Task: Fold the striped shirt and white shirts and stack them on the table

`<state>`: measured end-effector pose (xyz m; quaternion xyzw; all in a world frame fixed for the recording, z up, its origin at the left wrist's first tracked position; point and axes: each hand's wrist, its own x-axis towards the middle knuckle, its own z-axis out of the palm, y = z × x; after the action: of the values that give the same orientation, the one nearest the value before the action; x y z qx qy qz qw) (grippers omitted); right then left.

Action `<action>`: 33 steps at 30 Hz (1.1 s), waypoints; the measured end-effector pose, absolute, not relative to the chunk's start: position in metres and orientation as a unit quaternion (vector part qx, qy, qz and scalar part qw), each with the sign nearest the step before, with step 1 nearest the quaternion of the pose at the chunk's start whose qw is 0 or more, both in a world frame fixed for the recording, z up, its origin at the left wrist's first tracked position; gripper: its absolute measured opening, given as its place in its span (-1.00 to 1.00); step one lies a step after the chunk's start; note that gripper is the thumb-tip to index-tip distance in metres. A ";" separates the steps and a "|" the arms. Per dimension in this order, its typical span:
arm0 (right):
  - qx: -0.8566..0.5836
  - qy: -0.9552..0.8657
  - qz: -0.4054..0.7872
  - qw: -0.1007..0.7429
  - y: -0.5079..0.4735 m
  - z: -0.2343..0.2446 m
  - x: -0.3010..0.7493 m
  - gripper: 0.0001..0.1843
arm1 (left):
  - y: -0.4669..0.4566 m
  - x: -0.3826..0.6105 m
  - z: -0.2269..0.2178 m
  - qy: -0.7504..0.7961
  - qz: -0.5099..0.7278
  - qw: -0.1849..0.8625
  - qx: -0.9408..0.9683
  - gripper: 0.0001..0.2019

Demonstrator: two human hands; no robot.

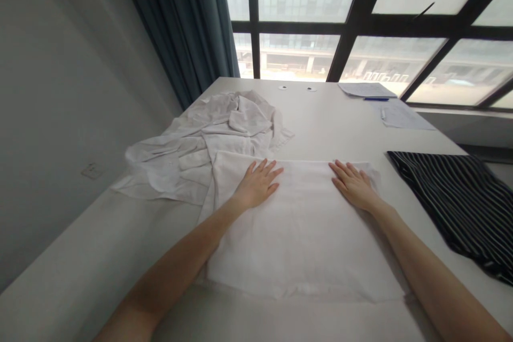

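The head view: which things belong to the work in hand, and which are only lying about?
In use:
flat white cloth
left hand and right hand, both resting on it

Apparently lying about:
crumpled white cloth (role unclear)
striped dark cloth
papers
blue pen

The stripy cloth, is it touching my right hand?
Apart. The head view shows bare white table between the stripy cloth and your right hand.

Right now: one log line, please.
left hand: open, flat on white cloth | right hand: open, same cloth | crumpled white fabric: far left | striped dark fabric: right
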<state>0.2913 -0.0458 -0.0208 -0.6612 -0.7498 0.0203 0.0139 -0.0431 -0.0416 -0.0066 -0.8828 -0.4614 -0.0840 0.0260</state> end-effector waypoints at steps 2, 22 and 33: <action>-0.670 -0.743 0.006 0.011 -0.046 -0.022 0.296 -0.35 | -0.041 -0.048 -0.005 -0.465 -0.081 0.031 -0.881 -0.52; -0.766 -0.643 -0.005 0.017 -0.048 -0.020 0.315 -0.17 | -0.038 -0.096 -0.003 -0.580 -0.101 0.087 -0.804 -0.48; -0.727 -0.679 -0.076 0.070 -0.066 -0.012 0.287 -0.32 | -0.053 -0.081 0.007 -0.556 -0.093 0.103 -0.820 -0.49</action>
<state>0.2872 -0.0659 -0.0121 -0.7268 -0.6791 -0.0764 0.0696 -0.0809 -0.0526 0.0066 -0.8196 -0.5558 -0.0930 0.1031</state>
